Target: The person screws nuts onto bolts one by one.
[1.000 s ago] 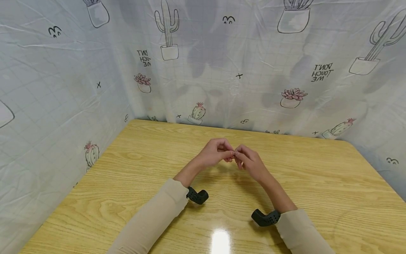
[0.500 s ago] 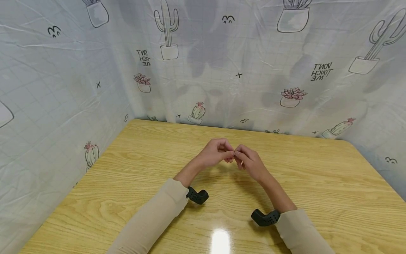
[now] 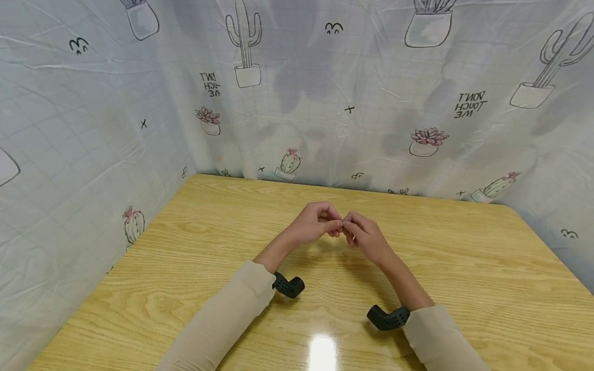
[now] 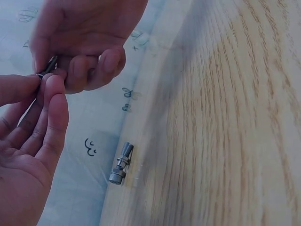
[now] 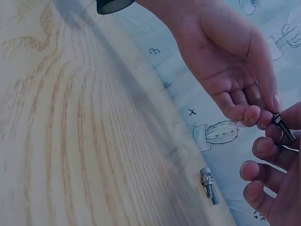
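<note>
Both my hands meet over the far middle of the table, fingertip to fingertip. Between them is a small dark metal bolt [image 5: 282,126], mostly covered by fingers in the head view. My left hand [image 3: 312,225] pinches its head end between thumb and index finger. At the threaded end, my right hand [image 3: 369,241] pinches it with thumb and fingers. A second bolt [image 4: 121,164], with a round head and what look like a nut and washer on its shank, lies on the table beyond the hands. It does not show in the head view.
The wood-grain table [image 3: 185,247] reaches back to a pale curtain [image 3: 315,103] printed with cacti. Black wrist mounts, one on the left wrist [image 3: 289,286] and one on the right [image 3: 389,318], stick out inward above the tabletop.
The fingertips shift very slightly around the bolt. Both hands and forearms keep practically the same place.
</note>
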A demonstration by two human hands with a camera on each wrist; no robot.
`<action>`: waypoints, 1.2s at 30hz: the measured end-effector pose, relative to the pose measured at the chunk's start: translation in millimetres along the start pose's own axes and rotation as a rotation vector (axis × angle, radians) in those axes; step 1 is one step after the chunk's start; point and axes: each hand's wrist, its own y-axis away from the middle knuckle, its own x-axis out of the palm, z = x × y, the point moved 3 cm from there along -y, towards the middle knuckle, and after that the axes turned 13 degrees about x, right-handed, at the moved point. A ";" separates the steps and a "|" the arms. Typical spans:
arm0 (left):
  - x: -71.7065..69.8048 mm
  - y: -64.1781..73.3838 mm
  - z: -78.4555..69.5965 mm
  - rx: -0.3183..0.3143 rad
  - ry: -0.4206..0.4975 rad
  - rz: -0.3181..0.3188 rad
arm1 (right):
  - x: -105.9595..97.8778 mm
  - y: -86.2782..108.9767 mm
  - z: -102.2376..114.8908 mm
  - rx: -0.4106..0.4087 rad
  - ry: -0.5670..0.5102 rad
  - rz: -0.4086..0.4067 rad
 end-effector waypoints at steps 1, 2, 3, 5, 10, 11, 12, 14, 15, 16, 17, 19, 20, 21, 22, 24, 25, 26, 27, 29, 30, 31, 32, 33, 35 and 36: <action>-0.2 -0.1 0.2 0.003 0.000 0.002 | 0.4 -0.2 0.3 0.000 -0.009 0.007; -0.4 0.0 0.2 0.006 0.001 0.002 | 0.8 -0.4 0.6 0.001 -0.021 0.016; -0.6 0.0 0.3 0.010 0.000 0.003 | 1.3 -0.7 0.8 0.002 -0.033 0.025; -0.8 -0.1 0.7 0.019 -0.006 0.004 | 2.1 -1.1 1.3 0.007 -0.051 0.038; -0.8 -0.9 1.4 0.045 -0.028 0.004 | 2.9 -2.6 1.7 0.009 -0.093 0.065; -0.9 -1.0 1.1 0.049 -0.034 0.003 | 2.8 -2.8 1.8 0.010 -0.106 0.070; -0.9 -1.2 0.9 0.053 -0.041 0.002 | 2.7 -3.1 2.1 0.012 -0.119 0.075; -1.2 -1.6 0.4 0.060 -0.052 0.002 | 2.3 -3.3 2.8 0.017 -0.139 0.079; -1.3 -1.9 0.2 0.061 -0.056 0.002 | 1.8 -3.4 3.0 0.022 -0.138 0.073; -1.6 -1.8 -0.2 0.061 -0.057 0.000 | 1.1 -3.4 3.0 0.031 -0.130 0.061; -2.0 -1.8 -0.3 0.059 -0.056 -0.002 | 0.2 -3.2 3.0 0.035 -0.122 0.045; -3.0 -1.8 0.3 0.049 -0.055 -0.005 | -2.2 -3.0 2.2 0.050 -0.100 0.005; -3.7 -1.6 0.7 0.040 -0.052 -0.009 | -3.7 -2.9 1.5 0.059 -0.089 -0.017; -4.6 -1.4 1.2 0.029 -0.048 -0.015 | -5.3 -2.8 0.7 0.069 -0.080 -0.040; -5.6 -1.1 1.6 0.018 -0.043 -0.024 | -6.9 -2.8 0.1 0.074 -0.074 -0.061; -8.0 -0.9 3.0 0.001 -0.036 -0.039 | -9.9 -2.5 -0.6 0.087 -0.065 -0.093; -9.2 -0.8 3.5 -0.006 -0.027 -0.048 | -11.0 -2.3 -0.3 0.093 -0.057 -0.105; -10.6 -0.8 4.1 -0.012 -0.023 -0.057 | -11.9 -2.1 0.5 0.095 -0.050 -0.115; -11.9 -0.8 4.6 -0.015 -0.020 -0.063 | -12.6 -1.6 2.0 0.095 -0.044 -0.122; -14.2 -1.1 5.7 -0.017 -0.017 -0.067 | -13.0 -0.1 6.5 0.092 -0.031 -0.135; -15.1 -1.2 6.4 -0.019 -0.015 -0.067 | -12.8 0.7 9.3 0.087 -0.020 -0.142; -15.8 -1.4 6.7 -0.017 -0.017 -0.064 | -12.5 1.2 11.7 0.079 -0.013 -0.149; -16.3 -1.7 7.1 -0.016 -0.022 -0.060 | -12.3 1.6 13.5 0.070 -0.003 -0.157; -16.7 -2.0 7.5 -0.015 -0.025 -0.054 | -12.0 1.8 14.7 0.064 0.009 -0.164; -16.9 -2.6 7.9 -0.014 -0.028 -0.044 | -11.9 1.1 13.6 0.053 0.038 -0.179; -17.0 -2.7 8.1 -0.015 -0.029 -0.041 | -12.0 0.2 11.8 0.048 0.049 -0.183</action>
